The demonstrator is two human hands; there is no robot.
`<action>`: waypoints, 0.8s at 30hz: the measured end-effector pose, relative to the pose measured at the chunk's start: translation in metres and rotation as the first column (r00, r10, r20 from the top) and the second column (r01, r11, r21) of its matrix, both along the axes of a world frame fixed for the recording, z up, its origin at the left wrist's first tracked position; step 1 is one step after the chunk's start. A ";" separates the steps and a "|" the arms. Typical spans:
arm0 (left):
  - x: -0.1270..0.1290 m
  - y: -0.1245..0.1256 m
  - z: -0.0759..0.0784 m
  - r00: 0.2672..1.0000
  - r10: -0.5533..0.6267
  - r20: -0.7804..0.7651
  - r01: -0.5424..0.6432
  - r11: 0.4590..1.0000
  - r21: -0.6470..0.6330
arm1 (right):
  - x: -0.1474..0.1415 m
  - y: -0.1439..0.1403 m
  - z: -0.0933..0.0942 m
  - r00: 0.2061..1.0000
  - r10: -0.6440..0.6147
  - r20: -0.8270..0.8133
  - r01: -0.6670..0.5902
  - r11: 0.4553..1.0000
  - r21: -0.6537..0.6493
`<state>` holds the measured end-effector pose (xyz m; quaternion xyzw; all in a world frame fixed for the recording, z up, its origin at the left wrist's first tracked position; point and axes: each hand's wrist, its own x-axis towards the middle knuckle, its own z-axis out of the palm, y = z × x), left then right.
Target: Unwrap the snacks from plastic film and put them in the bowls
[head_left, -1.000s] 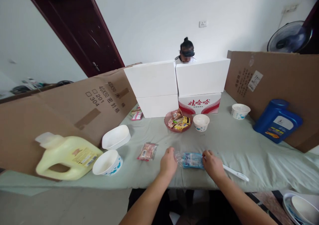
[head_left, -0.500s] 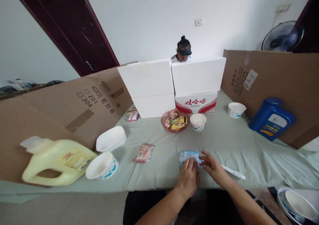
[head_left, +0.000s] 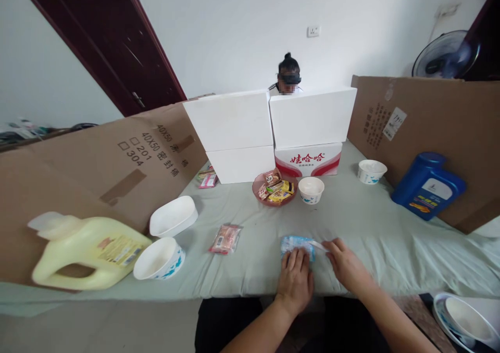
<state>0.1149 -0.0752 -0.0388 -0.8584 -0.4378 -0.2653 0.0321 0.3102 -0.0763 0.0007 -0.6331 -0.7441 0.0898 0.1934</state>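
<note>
A blue snack packet (head_left: 295,242) lies on the pale green tablecloth (head_left: 375,228) near the table's front edge. My left hand (head_left: 296,279) lies flat on the packet's near side, fingers together. My right hand (head_left: 347,266) is just right of it and grips a thin white utensil (head_left: 317,246), whose tip points left over the packet. The rest of the utensil is hidden under that hand.
On the left are a pink snack packet (head_left: 225,238), two white bowls (head_left: 159,258) and a yellow jug (head_left: 84,250). Behind stand a pink dish of snacks (head_left: 274,188), a small bowl (head_left: 311,190), white boxes (head_left: 269,129), a blue jug (head_left: 427,185) and cardboard walls. A person sits behind the boxes.
My left hand moved from the packet's left end onto its near side. My right hand took up the white utensil that lay to its right and brought the tip over the packet.
</note>
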 end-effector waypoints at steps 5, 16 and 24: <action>-0.001 0.000 -0.002 1.000 0.000 -0.028 0.000 1.000 -0.003 | -0.046 0.027 0.024 0.968 0.225 0.111 -0.217 0.973 -0.078; -0.002 -0.001 0.001 1.000 -0.009 -0.017 0.009 1.000 -0.018 | 0.015 0.011 0.017 0.974 0.166 0.155 -0.146 0.981 -0.130; -0.003 -0.001 0.007 0.997 -0.022 0.079 0.025 0.999 -0.036 | 0.066 -0.011 0.000 0.990 -0.027 0.140 0.036 0.997 -0.062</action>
